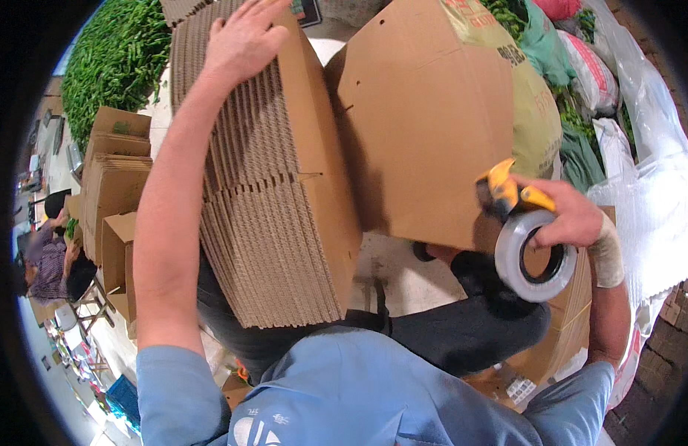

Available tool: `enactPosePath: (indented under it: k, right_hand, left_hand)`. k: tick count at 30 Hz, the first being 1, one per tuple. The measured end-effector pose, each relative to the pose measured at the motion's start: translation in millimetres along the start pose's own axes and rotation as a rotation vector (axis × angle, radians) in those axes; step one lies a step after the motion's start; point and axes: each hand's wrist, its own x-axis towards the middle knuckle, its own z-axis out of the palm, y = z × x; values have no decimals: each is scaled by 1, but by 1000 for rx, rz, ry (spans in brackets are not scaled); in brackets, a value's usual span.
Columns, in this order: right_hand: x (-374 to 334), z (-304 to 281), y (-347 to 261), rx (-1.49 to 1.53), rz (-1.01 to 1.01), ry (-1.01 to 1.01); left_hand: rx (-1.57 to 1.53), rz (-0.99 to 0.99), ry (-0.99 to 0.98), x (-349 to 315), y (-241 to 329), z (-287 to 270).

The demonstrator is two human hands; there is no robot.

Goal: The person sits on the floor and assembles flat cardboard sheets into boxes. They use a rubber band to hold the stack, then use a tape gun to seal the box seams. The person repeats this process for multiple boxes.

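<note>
My right grip (574, 215) holds the tape (513, 260) at three o'clock; my left hand (245, 41), fingers loosely spread, rests on the cartons (262, 186) at ten, which might fan apart if it slipped.

The right hand (574, 217) is partly hidden by the tape dispenser (515, 238), the cardboard stack (266, 167) cropped above.

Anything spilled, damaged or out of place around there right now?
Neither the cardboard under the left hand nor the tape in the right hand looks visibly damaged. The green produce at upper left stands out: it lies in a loose heap, while similar produce shows among bags at right. That may be deliberate.
</note>
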Motion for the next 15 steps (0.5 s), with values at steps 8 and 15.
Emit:
enactPosePath:
  k: [8, 15]
  right_hand:
    - [151, 78, 3, 190, -224, 402]
    - [325, 73, 5, 341, -300, 346]
  left_hand:
    - [1, 10, 35, 1, -14, 1]
    - [-35, 58, 43, -1, -2, -10]
